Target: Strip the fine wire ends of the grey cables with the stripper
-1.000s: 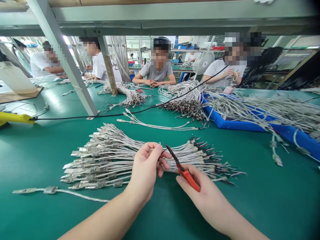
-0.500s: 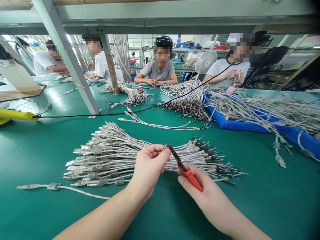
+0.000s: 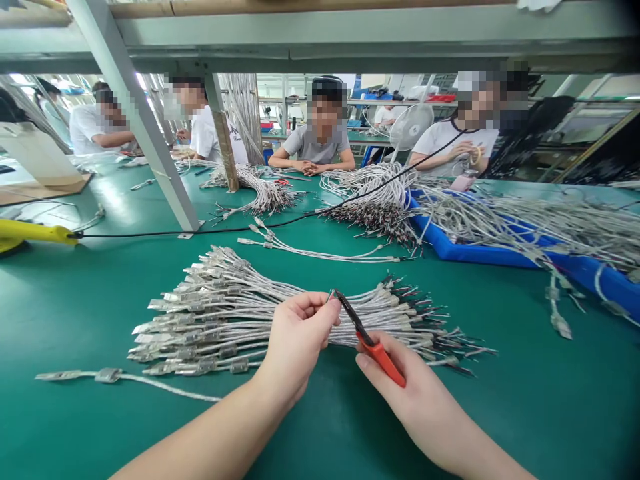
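Note:
My left hand (image 3: pixel 303 333) is closed, pinching the thin wire end of a cable (image 3: pixel 163 387) between thumb and fingers. That cable runs out under my left forearm, its clear plug lying at the lower left. In my right hand (image 3: pixel 405 380) is a pair of red-handled pliers (image 3: pixel 373 348) with dark jaws. The jaw tips meet the wire end at my left fingertips; whether they are clamped on it I cannot make out. Behind both hands lies a wide bundle of braided cables (image 3: pixel 235 320), plugs to the left and stripped wire ends to the right.
Blue trays (image 3: pixel 465 250) heaped with cables stand at the right. More cable bundles (image 3: pixel 385 193) lie further back. A black cord (image 3: pixel 240 228) crosses the green table from a yellow tool (image 3: pixel 37 232). A metal post (image 3: pixel 145 127) and overhead beam frame the view; several co-workers sit beyond.
The view has tipped very slightly, so the scene sits a little lower. Both hands, the pliers and the cable keep nearly the same positions.

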Demonstrator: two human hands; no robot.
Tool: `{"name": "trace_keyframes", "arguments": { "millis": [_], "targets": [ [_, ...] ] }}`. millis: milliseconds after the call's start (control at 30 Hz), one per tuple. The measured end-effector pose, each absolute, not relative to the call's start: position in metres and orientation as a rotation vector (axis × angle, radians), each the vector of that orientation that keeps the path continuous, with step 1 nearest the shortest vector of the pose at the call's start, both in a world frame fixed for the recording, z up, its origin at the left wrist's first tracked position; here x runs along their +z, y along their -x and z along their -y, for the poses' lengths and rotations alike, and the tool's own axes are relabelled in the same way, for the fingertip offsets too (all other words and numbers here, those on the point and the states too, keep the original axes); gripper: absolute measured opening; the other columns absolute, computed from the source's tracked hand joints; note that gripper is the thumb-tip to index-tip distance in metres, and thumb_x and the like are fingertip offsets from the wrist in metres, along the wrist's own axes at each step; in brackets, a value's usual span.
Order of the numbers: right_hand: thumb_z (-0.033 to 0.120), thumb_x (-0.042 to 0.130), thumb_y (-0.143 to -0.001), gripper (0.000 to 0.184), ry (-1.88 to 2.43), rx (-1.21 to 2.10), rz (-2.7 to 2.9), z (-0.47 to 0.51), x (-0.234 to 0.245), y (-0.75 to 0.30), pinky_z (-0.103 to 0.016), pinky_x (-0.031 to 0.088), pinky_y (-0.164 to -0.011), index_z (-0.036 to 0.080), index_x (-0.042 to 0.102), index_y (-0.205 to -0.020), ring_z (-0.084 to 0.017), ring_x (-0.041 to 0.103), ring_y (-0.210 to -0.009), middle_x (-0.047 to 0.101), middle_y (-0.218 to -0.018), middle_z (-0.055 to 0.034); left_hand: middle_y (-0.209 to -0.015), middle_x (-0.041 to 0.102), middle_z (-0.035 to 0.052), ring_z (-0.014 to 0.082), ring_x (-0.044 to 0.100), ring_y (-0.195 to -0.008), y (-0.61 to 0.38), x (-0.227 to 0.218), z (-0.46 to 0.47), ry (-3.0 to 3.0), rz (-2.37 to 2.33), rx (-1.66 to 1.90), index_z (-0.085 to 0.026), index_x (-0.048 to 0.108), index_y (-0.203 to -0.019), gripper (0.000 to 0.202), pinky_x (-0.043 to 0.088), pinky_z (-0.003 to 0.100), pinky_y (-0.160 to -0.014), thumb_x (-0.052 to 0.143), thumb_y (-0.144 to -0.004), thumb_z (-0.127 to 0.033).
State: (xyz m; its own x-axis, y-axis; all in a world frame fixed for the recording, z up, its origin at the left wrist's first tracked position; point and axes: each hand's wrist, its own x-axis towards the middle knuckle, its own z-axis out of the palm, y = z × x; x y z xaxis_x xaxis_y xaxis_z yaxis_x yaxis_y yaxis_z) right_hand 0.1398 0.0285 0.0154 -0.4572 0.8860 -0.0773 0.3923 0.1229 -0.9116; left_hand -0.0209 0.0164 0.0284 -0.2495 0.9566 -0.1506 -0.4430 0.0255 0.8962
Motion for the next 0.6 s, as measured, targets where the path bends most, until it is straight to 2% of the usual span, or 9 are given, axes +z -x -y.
{"name": "trace_keyframes", "arguments": {
  "millis": [233,333,500,600],
  "targets": [
    [0.047,0.055,-0.089,0.026,1.261,1.238,1.911,-0.0255,0.022,-0.1381,-0.024,0.05,-0.06,0.023,0.058,-0.083,-0.021,0.058,-0.069,0.059,-0.074,-0.0016,-0.058,0.053,-0.0017,0.0045,0.034,-0.046,0.0209,0.0321,-0.0139,-0.711,-1.093,1.534,-0.012,0.066,-0.071,0.021,0.022,0.017,-0.042,0.076,-0.073,-0.031],
    [0.049,0.055,-0.088,0.027,1.238,1.276,1.893,-0.0262,0.0201,-0.1385,-0.025,0.052,-0.065,0.023,0.059,-0.085,-0.02,0.059,-0.069,0.06,-0.076,-0.0015,-0.059,0.054,-0.0013,0.0046,0.034,-0.047,0.0213,0.0322,-0.0135,-0.714,-1.108,1.546,-0.012,0.066,-0.071,0.021,0.024,0.017,-0.042,0.075,-0.074,-0.031],
    [0.048,0.057,-0.086,0.026,1.244,1.305,1.854,-0.0248,0.0226,-0.1379,-0.026,0.053,-0.074,0.023,0.06,-0.094,-0.023,0.063,-0.084,0.067,-0.09,-0.0027,-0.059,0.053,-0.0011,0.0044,0.035,-0.047,0.0213,0.0307,-0.0141,-0.729,-1.103,1.544,-0.012,0.067,-0.073,0.019,0.024,0.016,-0.042,0.074,-0.075,-0.03],
    [0.046,0.058,-0.086,0.025,1.244,1.304,1.822,-0.022,0.0254,-0.1364,-0.027,0.053,-0.075,0.023,0.061,-0.096,-0.023,0.063,-0.085,0.067,-0.091,-0.0023,-0.059,0.052,-0.0014,0.0044,0.035,-0.047,0.0214,0.0304,-0.0148,-0.725,-1.108,1.547,-0.012,0.067,-0.073,0.019,0.025,0.016,-0.042,0.074,-0.075,-0.03]
  ]
}}
